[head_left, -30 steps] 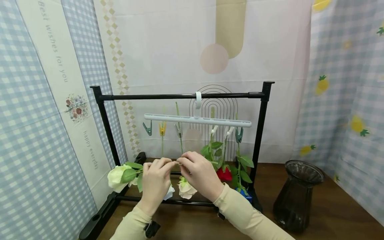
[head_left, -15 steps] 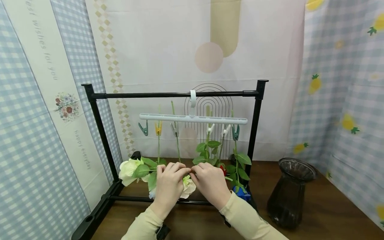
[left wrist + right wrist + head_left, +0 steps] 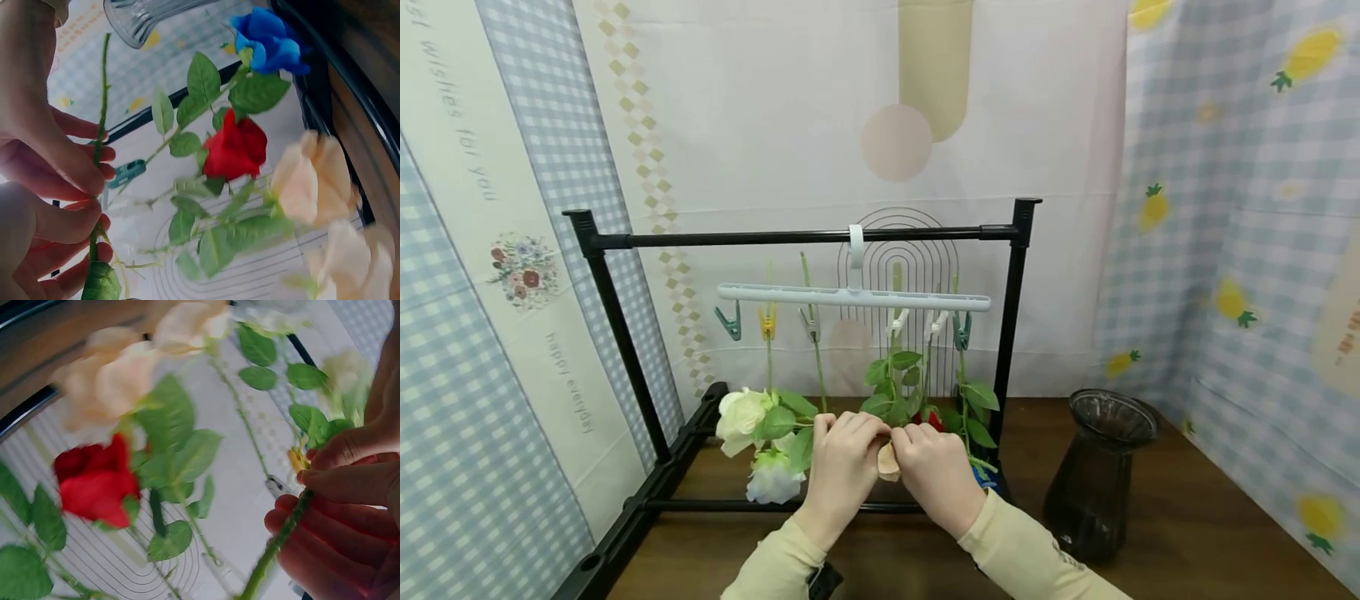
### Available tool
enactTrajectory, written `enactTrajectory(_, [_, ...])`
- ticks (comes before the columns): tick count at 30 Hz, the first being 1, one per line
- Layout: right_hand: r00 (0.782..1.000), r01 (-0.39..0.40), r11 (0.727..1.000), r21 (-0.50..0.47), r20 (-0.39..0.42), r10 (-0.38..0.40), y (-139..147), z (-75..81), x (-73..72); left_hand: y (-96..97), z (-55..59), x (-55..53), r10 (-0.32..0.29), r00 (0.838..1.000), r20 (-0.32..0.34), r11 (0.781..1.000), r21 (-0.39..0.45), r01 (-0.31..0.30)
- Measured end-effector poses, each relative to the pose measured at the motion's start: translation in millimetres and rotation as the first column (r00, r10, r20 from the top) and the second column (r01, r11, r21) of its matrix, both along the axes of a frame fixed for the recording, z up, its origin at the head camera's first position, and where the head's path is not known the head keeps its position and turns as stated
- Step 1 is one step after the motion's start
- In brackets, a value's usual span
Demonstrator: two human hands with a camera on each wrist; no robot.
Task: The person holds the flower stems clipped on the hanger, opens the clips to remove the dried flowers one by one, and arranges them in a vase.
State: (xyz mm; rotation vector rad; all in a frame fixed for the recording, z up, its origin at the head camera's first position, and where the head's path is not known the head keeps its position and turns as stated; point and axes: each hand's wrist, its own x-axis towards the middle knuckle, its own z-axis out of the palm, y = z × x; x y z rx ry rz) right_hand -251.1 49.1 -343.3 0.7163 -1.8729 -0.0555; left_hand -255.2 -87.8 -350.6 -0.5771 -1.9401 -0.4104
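Both hands pinch the green stem point(image 3: 103, 94) of a white rose point(image 3: 743, 421) between thumbs and fingertips. The stem lies roughly sideways in front of the rack, blossom to the left. My left hand point(image 3: 846, 462) grips nearer the leaves point(image 3: 790, 412); close beside it, my right hand point(image 3: 942, 475) grips further towards the bare end, which sticks out past the right fingers point(image 3: 294, 506). Behind, other roses hang head down from a pale blue hanger point(image 3: 854, 297): a bluish-white rose point(image 3: 775, 475), cream roses point(image 3: 312, 178), a red rose point(image 3: 236, 147) and a blue rose point(image 3: 269, 40).
A black rack point(image 3: 722, 239) carries the hanger on its top bar. The leftmost green clip point(image 3: 730, 321) holds no flower; a yellow clip point(image 3: 767, 321) beside it holds a stem. A dark glass vase point(image 3: 1101, 475) stands at the right on the brown table point(image 3: 1195, 533).
The head view has turned to the right. Both hands have moved right relative to the rack, bringing the white rose along, and now stand closer together on its stem.
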Motion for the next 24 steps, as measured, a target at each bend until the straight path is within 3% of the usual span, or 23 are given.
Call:
enactTrajectory(10, [0.999, 0.04, 0.992, 0.116, 0.028, -0.043, 18.2, -7.0, -2.3, 14.2, -7.1, -0.6, 0.013, 1.0, 0.004, 0.997, -0.079, -0.013])
enactTrajectory(17, [0.999, 0.04, 0.993, 0.115, 0.023, -0.043, 38.5, -5.2, -7.4, 29.9, -4.9, 4.0, 0.022, 0.999, -0.034, 0.994, -0.109, -0.026])
enactTrajectory(20, [1.0, 0.017, 0.997, 0.07, 0.025, -0.019, 49.8, -1.1, -9.8, 37.2, -3.2, 6.7, -0.046, 0.994, -0.102, 0.996, -0.084, 0.038])
enactTrajectory(24, [0.999, -0.012, 0.999, -0.046, 0.043, 0.015, 65.3, 12.9, -11.3, 47.0, -2.1, 9.5, -0.189, 0.961, -0.203, 0.982, -0.045, 0.183])
